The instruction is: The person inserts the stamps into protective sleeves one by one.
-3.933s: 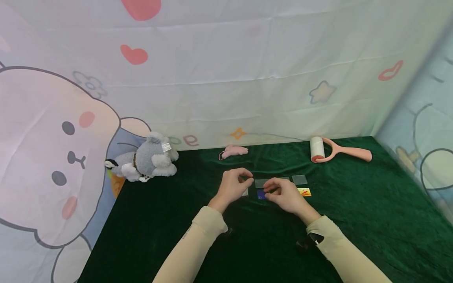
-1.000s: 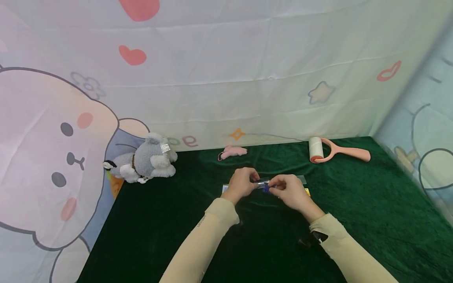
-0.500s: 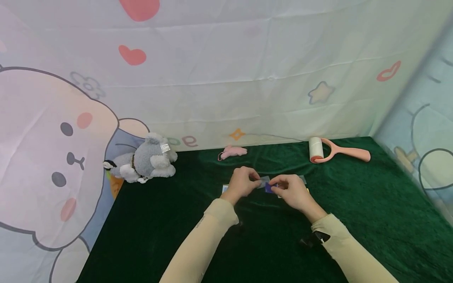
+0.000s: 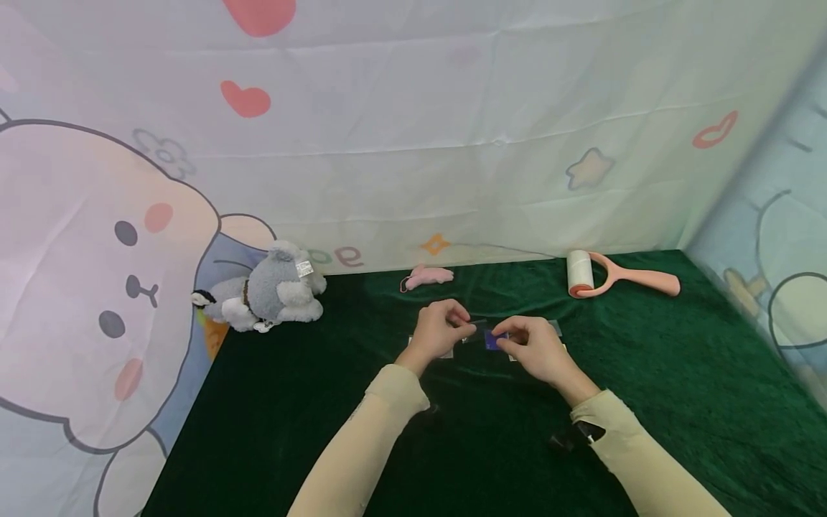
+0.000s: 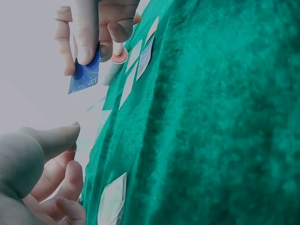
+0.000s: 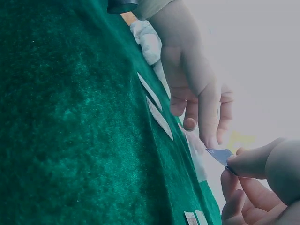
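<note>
My right hand point(image 4: 536, 348) pinches a small blue postage stamp point(image 4: 494, 339) between thumb and fingers. In the left wrist view this stamp point(image 5: 85, 79) shows a toothed edge and the figure 120. Left of it, my left hand point(image 4: 439, 329) holds a clear plastic sleeve point(image 4: 477, 330) at the fingertips, seen nearly edge-on. A gap separates sleeve and stamp. On the cloth under the right hand lie a pale, partly hidden piece point(image 4: 513, 357) and another clear sleeve point(image 4: 554, 328). Below the left hand is a pale flat piece point(image 4: 447, 355), mostly covered by it.
Green velvet cloth point(image 4: 323, 402) covers the table. A grey-and-white plush toy point(image 4: 274, 291) lies at the back left, a small pink toy point(image 4: 429, 276) at the back middle. An orange-handled lint roller point(image 4: 620, 275) rests at the back right, before the printed curtain point(image 4: 400, 143).
Over these seconds the blue stamp and a clear sleeve have been lifted from the cloth. Since half a second ago, the left hand has shifted slightly and the sleeve has tilted edge-on.
</note>
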Available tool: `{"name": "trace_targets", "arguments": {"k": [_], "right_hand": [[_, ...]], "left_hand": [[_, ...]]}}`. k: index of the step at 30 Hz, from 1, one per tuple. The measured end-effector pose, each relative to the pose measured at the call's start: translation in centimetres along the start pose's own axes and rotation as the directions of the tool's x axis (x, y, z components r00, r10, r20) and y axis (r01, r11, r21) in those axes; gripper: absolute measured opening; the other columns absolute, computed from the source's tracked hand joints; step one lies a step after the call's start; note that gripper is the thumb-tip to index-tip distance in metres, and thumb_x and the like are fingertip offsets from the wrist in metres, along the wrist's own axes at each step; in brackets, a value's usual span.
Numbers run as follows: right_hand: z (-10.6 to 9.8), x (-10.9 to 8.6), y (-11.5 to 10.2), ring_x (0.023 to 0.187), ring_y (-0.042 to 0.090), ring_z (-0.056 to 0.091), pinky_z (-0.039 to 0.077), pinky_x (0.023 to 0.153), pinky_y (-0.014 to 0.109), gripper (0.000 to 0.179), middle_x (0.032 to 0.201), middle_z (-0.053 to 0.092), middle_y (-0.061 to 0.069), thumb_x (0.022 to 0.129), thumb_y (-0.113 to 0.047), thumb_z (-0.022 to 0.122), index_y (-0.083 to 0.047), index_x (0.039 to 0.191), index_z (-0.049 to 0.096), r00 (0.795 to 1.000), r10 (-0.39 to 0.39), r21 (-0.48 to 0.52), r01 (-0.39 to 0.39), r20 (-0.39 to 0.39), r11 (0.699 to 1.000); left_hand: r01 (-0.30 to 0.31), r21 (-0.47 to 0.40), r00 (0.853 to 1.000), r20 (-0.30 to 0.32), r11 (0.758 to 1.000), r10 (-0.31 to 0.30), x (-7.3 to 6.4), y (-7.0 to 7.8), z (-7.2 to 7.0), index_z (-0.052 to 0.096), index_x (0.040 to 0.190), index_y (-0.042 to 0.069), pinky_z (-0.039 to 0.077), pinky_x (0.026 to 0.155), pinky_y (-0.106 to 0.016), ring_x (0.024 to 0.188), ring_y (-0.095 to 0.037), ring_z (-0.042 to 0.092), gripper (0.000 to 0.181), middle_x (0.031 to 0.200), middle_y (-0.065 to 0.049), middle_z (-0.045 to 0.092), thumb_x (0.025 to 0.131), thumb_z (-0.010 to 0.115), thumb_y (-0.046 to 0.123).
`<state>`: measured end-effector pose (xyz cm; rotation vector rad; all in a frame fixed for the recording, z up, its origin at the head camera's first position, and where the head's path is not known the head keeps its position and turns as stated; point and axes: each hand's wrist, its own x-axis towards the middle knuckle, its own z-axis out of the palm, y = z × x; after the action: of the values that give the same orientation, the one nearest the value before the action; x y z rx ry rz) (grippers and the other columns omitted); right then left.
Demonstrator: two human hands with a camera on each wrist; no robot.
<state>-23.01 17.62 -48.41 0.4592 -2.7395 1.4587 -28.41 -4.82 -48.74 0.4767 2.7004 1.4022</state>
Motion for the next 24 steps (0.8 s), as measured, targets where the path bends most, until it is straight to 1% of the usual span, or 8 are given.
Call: {"name": "trace_targets", "arguments": {"k": [3, 6, 9, 13, 21, 24], "right_hand": [[0.0, 0.1, 0.0, 0.069, 0.02, 0.062, 0.052, 0.059, 0.029, 0.014, 0.088, 0.071, 0.006, 0.1, -0.007, 0.07, -0.008, 0.114, 0.075, 1.0, 0.001, 0.003, -0.001, -0.001, 1.0], [0.0, 0.1, 0.0, 0.07, 0.02, 0.062, 0.052, 0.059, 0.03, 0.014, 0.087, 0.07, 0.006, 0.1, -0.007, 0.071, -0.008, 0.113, 0.075, 1.0, -0.001, 0.006, 0.001, -0.003, 1.0], [0.0, 0.2, 0.0, 0.073, 0.019, 0.064, 0.054, 0.061, 0.03, 0.013, 0.09, 0.072, 0.005, 0.1, -0.008, 0.072, -0.009, 0.112, 0.075, 1.0, -0.01, 0.002, 0.01, -0.011, 1.0], [-0.1, 0.2, -0.1, 0.078, 0.018, 0.065, 0.055, 0.064, 0.03, 0.012, 0.096, 0.073, 0.005, 0.1, -0.009, 0.072, -0.009, 0.112, 0.075, 0.999, -0.021, 0.005, 0.021, -0.025, 1.0], [-0.2, 0.4, -0.4, 0.075, 0.021, 0.063, 0.053, 0.061, 0.03, 0.014, 0.093, 0.072, 0.007, 0.102, -0.011, 0.07, -0.008, 0.115, 0.075, 0.998, 0.024, 0.026, -0.023, -0.06, 0.999], [-0.2, 0.4, -0.5, 0.077, 0.022, 0.063, 0.054, 0.062, 0.029, 0.016, 0.097, 0.073, 0.008, 0.102, -0.01, 0.069, -0.008, 0.117, 0.074, 0.997, 0.035, 0.033, -0.032, -0.066, 0.999]], "left_hand": [[0.013, -0.007, 0.999, 0.035, 1.0, -0.013, -0.1, 0.0, -0.2, 0.073, 0.118, 0.009, 0.056, 0.075, -0.03, 0.079, -0.015, 0.064, 0.022, 0.092, 0.001, 0.072, 0.1, 0.075, 0.022], [0.007, 0.015, 0.997, 0.076, 1.0, -0.008, -0.3, -0.2, -0.4, 0.072, 0.127, 0.011, 0.056, 0.076, -0.031, 0.083, -0.016, 0.063, 0.026, 0.098, 0.0, 0.071, 0.105, 0.067, 0.025], [-0.012, 0.031, 0.995, 0.096, 0.999, 0.009, -0.4, -0.2, -0.6, 0.073, 0.126, 0.011, 0.056, 0.08, -0.033, 0.088, -0.016, 0.063, 0.027, 0.104, -0.002, 0.071, 0.108, 0.062, 0.028], [-0.02, 0.03, 0.996, 0.09, 0.999, 0.017, -0.7, -0.4, -0.9, 0.074, 0.122, 0.011, 0.056, 0.087, -0.036, 0.094, -0.018, 0.062, 0.028, 0.109, -0.003, 0.071, 0.11, 0.058, 0.031], [-0.01, 0.011, 0.998, 0.07, 1.0, 0.009, -0.9, -1.1, -1.4, 0.076, 0.117, 0.012, 0.054, 0.095, -0.042, 0.1, -0.02, 0.062, 0.025, 0.114, -0.004, 0.071, 0.109, 0.059, 0.029], [-0.005, -0.005, 0.997, 0.073, 1.0, 0.006, -1.0, -1.3, -1.6, 0.077, 0.113, 0.014, 0.053, 0.096, -0.043, 0.1, -0.02, 0.063, 0.023, 0.114, -0.003, 0.073, 0.109, 0.06, 0.029]]}}
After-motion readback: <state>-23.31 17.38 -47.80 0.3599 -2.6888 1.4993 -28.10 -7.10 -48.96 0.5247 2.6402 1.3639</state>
